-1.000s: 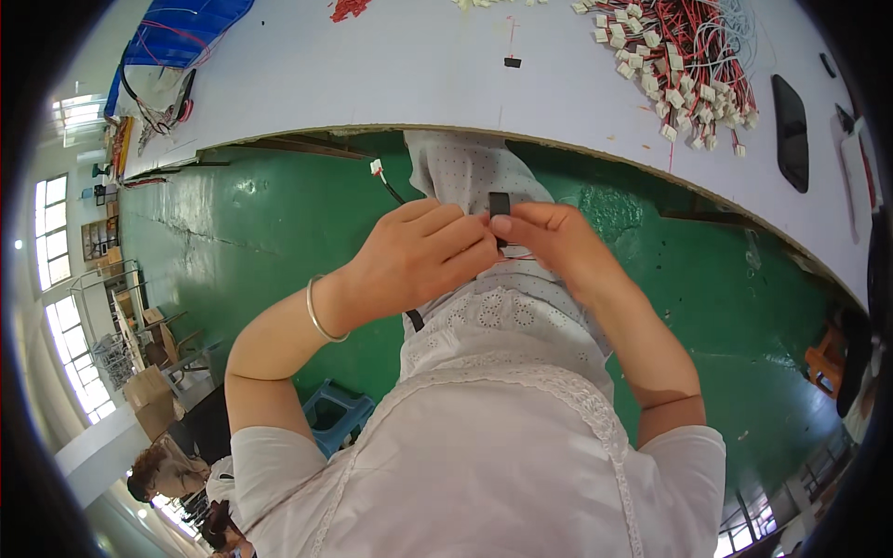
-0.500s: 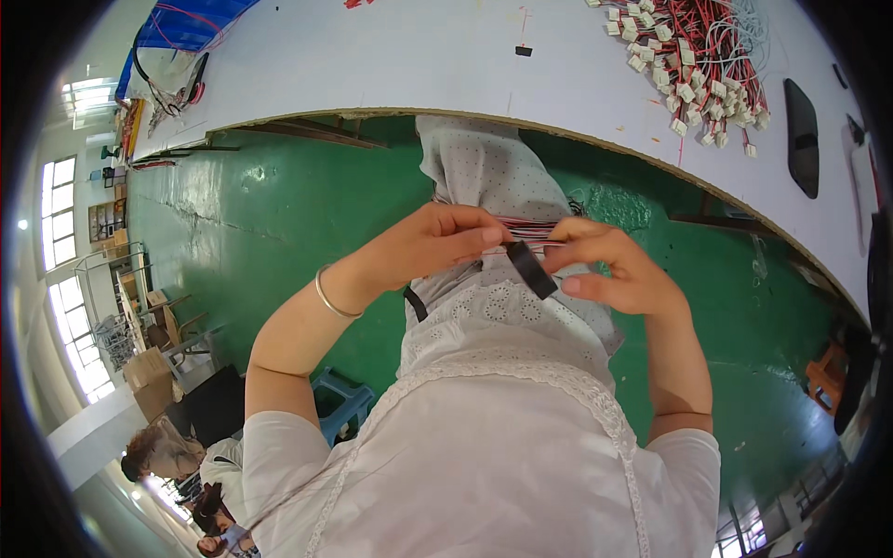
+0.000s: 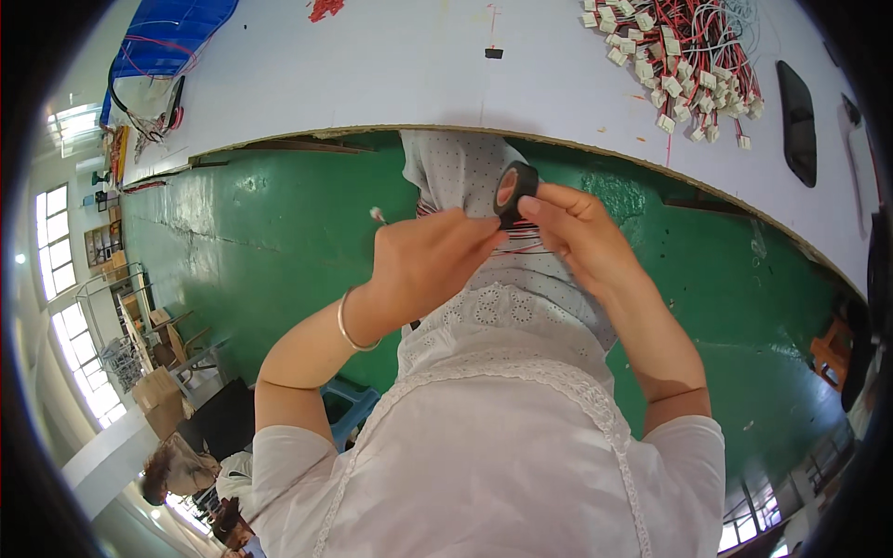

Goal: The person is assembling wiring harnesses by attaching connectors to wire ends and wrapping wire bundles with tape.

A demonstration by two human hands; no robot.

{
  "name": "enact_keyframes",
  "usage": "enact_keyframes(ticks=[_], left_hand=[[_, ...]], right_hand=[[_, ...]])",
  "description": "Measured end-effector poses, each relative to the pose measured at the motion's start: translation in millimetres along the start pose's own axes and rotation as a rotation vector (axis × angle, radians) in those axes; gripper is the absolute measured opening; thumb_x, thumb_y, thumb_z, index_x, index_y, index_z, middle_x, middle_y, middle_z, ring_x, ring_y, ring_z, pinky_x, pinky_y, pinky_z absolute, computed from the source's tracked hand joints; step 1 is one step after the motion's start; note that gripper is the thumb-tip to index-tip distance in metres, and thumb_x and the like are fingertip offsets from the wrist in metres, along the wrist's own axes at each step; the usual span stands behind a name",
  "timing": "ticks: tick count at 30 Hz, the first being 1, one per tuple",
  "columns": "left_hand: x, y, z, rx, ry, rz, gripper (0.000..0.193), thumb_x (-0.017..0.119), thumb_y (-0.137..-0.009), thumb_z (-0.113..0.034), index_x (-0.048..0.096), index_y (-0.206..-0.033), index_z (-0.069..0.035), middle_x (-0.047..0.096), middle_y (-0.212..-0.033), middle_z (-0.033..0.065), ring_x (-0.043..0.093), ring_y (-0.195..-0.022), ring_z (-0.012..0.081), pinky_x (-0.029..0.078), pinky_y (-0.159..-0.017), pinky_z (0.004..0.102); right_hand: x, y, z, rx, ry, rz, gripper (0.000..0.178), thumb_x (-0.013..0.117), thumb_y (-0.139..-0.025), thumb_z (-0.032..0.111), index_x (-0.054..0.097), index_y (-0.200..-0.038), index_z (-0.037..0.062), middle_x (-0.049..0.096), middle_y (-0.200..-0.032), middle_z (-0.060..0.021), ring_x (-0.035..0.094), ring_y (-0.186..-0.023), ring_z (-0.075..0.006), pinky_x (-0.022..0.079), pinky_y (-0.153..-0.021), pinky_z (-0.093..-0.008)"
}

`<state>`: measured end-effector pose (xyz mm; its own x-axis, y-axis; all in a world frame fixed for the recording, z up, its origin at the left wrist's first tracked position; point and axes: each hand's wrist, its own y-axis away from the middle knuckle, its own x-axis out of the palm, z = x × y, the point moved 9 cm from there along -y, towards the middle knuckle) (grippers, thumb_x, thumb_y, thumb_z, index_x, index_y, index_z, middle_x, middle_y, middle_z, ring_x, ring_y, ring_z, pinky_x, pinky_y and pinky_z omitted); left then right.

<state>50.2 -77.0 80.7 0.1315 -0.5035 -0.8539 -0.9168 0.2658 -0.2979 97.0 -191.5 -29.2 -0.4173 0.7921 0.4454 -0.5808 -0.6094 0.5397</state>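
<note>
A roll of black tape (image 3: pixel 514 192) is gripped between the thumb and fingers of my right hand (image 3: pixel 584 231), tilted so its reddish core shows. My left hand (image 3: pixel 423 263) is closed, its fingertips pinched just below the roll. Red, black and white wires (image 3: pixel 528 240) run across my lap into the left hand's grip; that hand covers much of them. Beyond its knuckles a small white connector (image 3: pixel 377 214) sticks out on a wire. Whether a strip of tape spans the two hands, I cannot tell.
The white table's edge (image 3: pixel 465 128) curves in front of my knees. On it lie a heap of wires with white connectors (image 3: pixel 684 79), a black oblong object (image 3: pixel 797 124) and a blue bin (image 3: pixel 172 42). A blue stool (image 3: pixel 349 409) and another person (image 3: pixel 181 470) are behind left.
The tape roll has moved up, away from me, and turned to show its core. My right hand has risen with it. My left hand has rolled over, knuckles up.
</note>
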Motion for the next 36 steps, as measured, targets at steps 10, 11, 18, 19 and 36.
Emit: enact_keyframes(ticks=[10,11,18,19,36], left_hand=[[58,44,42,-0.979,1.172,0.615,0.021,0.061,-0.098,-0.020,0.072,-0.100,-0.002,0.064,-0.075,-0.0022,0.030,-0.053,0.0007,0.022,-0.047,0.0210],[54,40,42,-0.938,1.111,0.584,0.019,0.064,-0.096,-0.017,0.072,-0.102,-0.001,0.066,-0.077,-0.0013,0.034,-0.054,0.0008,0.025,-0.047,0.0203],[9,4,26,-0.329,0.442,0.137,0.016,0.078,-0.082,-0.016,0.078,-0.097,-0.011,0.068,-0.070,-0.0006,0.054,-0.052,0.0079,0.039,-0.046,0.0225],[8,3,25,-0.326,0.441,0.137,0.016,0.078,-0.082,-0.016,0.078,-0.097,-0.011,0.068,-0.070,-0.0006,0.054,-0.052,0.0079,0.039,-0.046,0.0225],[-26,-157,90,0.397,0.145,0.636,0.009,0.072,-0.083,-0.012,0.073,-0.092,-0.011,0.060,-0.082,0.0018,0.056,-0.078,0.0204,0.046,-0.071,0.0348]], right_hand=[[0,34,20,-0.311,0.247,0.537,0.025,0.069,-0.079,0.022,0.071,-0.081,-0.0026,0.060,-0.101,-0.0121,0.056,-0.091,-0.0227,0.044,-0.082,-0.0353],[0,36,23,-0.341,0.335,0.491,0.024,0.071,-0.079,0.022,0.071,-0.083,-0.0019,0.060,-0.102,-0.0115,0.055,-0.091,-0.0224,0.044,-0.082,-0.0358],[-6,31,39,-0.346,0.567,0.023,0.014,0.075,-0.079,0.012,0.073,-0.090,0.0040,0.061,-0.098,-0.0056,0.056,-0.089,-0.0188,0.044,-0.080,-0.0317],[0,31,39,-0.348,0.567,0.022,0.014,0.075,-0.079,0.012,0.073,-0.090,0.0040,0.061,-0.098,-0.0056,0.056,-0.089,-0.0188,0.044,-0.080,-0.0317],[1,11,16,-0.486,0.137,-0.397,0.007,0.073,-0.087,0.006,0.071,-0.085,-0.0010,0.052,-0.073,0.0028,0.041,-0.064,-0.0036,0.033,-0.055,-0.0211]])
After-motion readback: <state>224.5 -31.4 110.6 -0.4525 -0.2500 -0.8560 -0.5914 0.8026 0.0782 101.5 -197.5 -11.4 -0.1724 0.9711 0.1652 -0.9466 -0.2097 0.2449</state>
